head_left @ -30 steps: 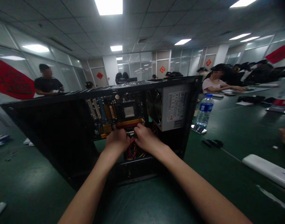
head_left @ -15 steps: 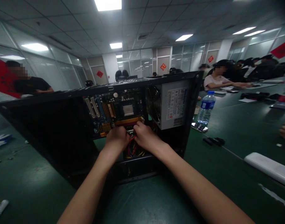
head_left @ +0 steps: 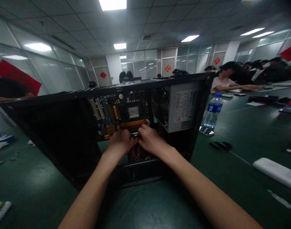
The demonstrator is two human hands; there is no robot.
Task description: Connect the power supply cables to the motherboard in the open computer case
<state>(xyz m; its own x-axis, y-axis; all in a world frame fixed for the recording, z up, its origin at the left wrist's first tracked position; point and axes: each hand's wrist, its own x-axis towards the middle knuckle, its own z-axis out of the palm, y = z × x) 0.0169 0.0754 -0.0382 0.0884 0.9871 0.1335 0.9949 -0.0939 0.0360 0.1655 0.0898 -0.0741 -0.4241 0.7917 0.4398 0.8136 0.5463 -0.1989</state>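
Note:
An open black computer case (head_left: 52, 127) stands on the green table, its side off. Inside I see the motherboard (head_left: 119, 114) and a grey power supply (head_left: 181, 108) with a fan. Both my hands reach into the case below the motherboard's yellow slots. My left hand (head_left: 120, 143) is curled closed, knuckles towards me. My right hand (head_left: 151, 140) is closed beside it, fingertips at the slot edge. Between them lies a bundle of red and yellow cables (head_left: 137, 152). What the fingers grip is hidden.
A water bottle (head_left: 213, 111) stands right of the case, next to a phone (head_left: 206, 131) and a small black object (head_left: 220, 145). A white panel (head_left: 276, 173) lies at the right. Other people sit at the far right and far left of the green table (head_left: 243, 136).
My hands stay in the same spot inside the case. The view has shifted slightly, so the person at the left has slid almost out of view.

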